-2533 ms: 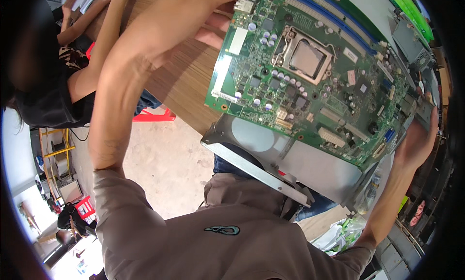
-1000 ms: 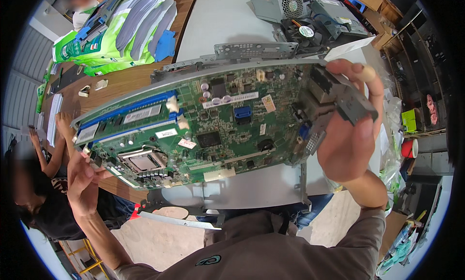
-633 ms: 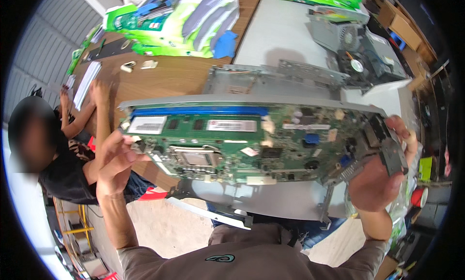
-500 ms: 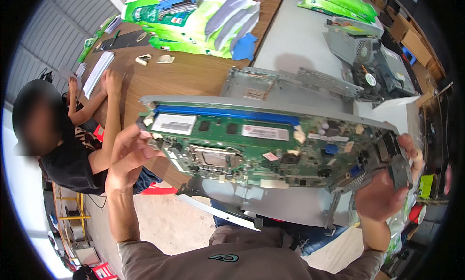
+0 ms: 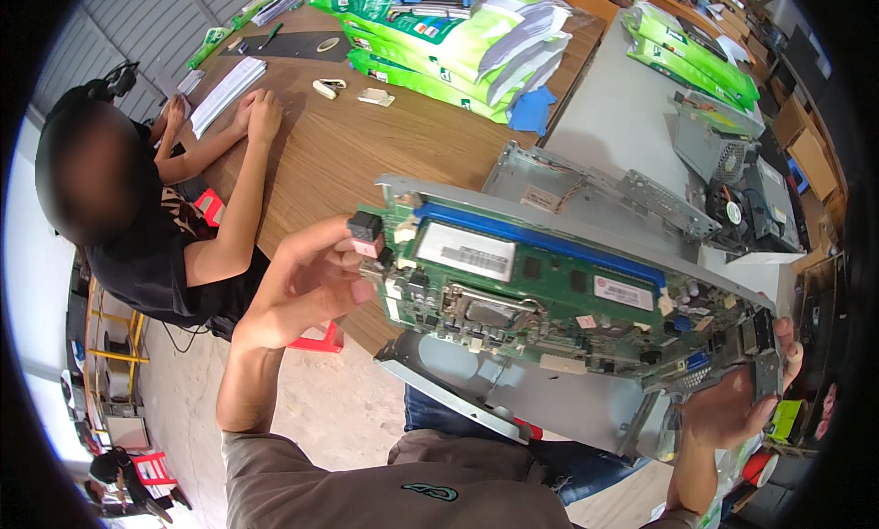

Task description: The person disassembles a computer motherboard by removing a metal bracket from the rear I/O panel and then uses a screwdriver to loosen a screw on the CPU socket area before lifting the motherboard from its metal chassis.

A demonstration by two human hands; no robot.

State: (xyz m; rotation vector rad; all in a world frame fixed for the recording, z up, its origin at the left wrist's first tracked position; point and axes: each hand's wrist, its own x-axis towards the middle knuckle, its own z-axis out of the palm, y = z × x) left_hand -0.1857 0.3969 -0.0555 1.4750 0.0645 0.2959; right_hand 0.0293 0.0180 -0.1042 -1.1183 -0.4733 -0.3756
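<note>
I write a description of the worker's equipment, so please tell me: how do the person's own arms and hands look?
The left hand and right hand are bare, without gloves. The forearms are uncovered below a brownish-grey shirt's short sleeves. A small teal looped emblem marks the shirt.

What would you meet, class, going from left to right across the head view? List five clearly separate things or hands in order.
Yellow rack → stack of white paper → person's left hand → green circuit board → person's right hand.
</note>
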